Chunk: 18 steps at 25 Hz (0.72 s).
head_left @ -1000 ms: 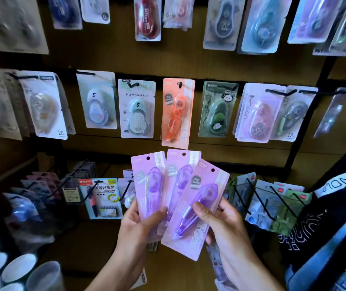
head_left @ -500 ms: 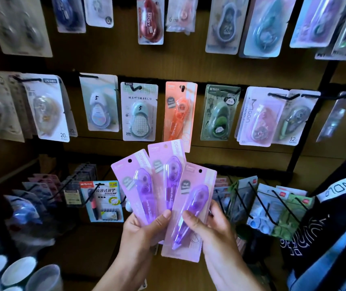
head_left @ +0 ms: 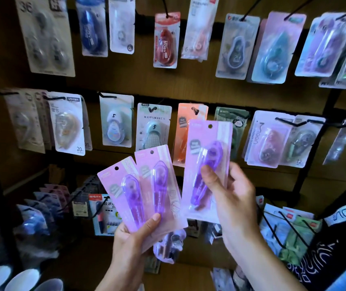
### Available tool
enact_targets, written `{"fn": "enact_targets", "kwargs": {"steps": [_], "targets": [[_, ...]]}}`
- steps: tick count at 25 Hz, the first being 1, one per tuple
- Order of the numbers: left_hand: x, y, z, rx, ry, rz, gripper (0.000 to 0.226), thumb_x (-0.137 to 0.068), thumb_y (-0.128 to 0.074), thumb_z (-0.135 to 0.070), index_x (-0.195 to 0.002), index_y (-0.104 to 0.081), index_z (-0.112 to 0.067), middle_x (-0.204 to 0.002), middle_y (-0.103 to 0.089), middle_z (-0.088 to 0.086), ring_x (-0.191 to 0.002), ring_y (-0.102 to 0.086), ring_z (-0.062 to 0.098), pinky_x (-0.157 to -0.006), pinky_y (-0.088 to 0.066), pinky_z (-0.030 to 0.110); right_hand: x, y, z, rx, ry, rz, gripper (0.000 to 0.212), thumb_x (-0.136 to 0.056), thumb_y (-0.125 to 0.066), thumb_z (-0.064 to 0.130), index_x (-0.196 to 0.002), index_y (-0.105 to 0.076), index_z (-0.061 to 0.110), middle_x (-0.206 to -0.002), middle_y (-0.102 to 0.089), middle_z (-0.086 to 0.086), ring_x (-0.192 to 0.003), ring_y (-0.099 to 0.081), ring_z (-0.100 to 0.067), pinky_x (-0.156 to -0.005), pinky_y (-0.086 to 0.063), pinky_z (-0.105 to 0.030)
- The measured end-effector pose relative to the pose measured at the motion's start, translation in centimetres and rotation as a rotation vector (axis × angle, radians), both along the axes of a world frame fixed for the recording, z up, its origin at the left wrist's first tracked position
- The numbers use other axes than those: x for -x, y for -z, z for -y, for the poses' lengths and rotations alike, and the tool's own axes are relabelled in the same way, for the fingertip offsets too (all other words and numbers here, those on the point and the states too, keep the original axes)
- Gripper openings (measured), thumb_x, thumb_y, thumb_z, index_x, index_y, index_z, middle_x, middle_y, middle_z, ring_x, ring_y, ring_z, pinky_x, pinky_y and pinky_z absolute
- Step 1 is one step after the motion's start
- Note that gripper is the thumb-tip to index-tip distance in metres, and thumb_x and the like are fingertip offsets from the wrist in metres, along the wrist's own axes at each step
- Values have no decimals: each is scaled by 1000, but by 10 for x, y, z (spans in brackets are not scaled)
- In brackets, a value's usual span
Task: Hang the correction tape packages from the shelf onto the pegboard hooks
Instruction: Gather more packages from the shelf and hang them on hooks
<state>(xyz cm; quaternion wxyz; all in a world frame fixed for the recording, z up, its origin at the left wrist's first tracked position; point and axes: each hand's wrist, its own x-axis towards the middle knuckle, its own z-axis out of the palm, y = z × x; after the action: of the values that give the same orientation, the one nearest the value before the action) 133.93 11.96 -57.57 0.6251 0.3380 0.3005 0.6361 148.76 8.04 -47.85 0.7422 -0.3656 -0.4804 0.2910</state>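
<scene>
My left hand (head_left: 135, 238) grips two purple correction tape packages (head_left: 144, 185) fanned out by their lower ends, thumb across the front. My right hand (head_left: 229, 198) holds a third purple package (head_left: 209, 156) upright, thumb on its blister, apart from the other two. Its hang hole sits near the top, just below the middle row of black pegboard hooks (head_left: 195, 111). It overlaps an orange package (head_left: 181, 131) hanging there.
The wooden pegboard (head_left: 126, 80) carries two rows of hung tape packages. Lower black hooks (head_left: 285, 229) at the right stick out with packages on them. More stock (head_left: 102, 213) hangs low left. White cups (head_left: 20, 280) sit bottom left. A dark printed garment (head_left: 340, 238) is at the right.
My right hand has pulled one purple package out of the fan and lifted it up and right toward the middle row of hooks. The view has moved closer to the board.
</scene>
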Motion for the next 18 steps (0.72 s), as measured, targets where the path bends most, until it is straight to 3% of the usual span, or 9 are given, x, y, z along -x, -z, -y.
{"fn": "enact_targets", "kwargs": {"steps": [3,5,9,13,18], "targets": [[6,-1,-2,-10,24,-5,60,-35,-98,-20,-88,-77,-3,-95,-75,23,-81,-74,36,-67,-62,40,13,-33,-21,17,-16,64,18,-83,-72,20,-96,-67,9,-82,-75,-1,-74,-66,-6,-67,-51,-16],[10,-2,-3,-18,22,9,74,-26,-99,-25,-92,-76,-1,-94,-76,22,-80,-75,36,-65,-61,38,19,-37,-29,7,21,61,14,-85,-72,21,-90,-67,9,-76,-74,1,-69,-64,-4,-64,-50,-16],[17,-3,-4,-36,28,42,82,-14,-100,-31,-88,-77,-2,-94,-75,23,-78,-75,35,-62,-61,36,23,-28,-26,-26,88,35,11,-86,-71,22,-87,-66,12,-67,-70,14,-63,-61,5,-59,-44,-8],[23,-4,-1,-64,68,34,76,-23,-99,-23,-91,-75,1,-91,-76,21,-75,-75,33,-60,-61,35,26,-25,-26,28,76,-34,11,-85,-72,24,-90,-69,15,-79,-76,5,-73,-68,-3,-65,-51,-14],[22,-1,-3,-78,63,9,81,-13,-100,-33,-85,-77,-3,-95,-76,22,-79,-75,34,-61,-60,35,22,-31,-48,157,86,-57,16,-86,-73,26,-91,-71,11,-86,-76,0,-74,-66,-8,-67,-50,-18]]}}
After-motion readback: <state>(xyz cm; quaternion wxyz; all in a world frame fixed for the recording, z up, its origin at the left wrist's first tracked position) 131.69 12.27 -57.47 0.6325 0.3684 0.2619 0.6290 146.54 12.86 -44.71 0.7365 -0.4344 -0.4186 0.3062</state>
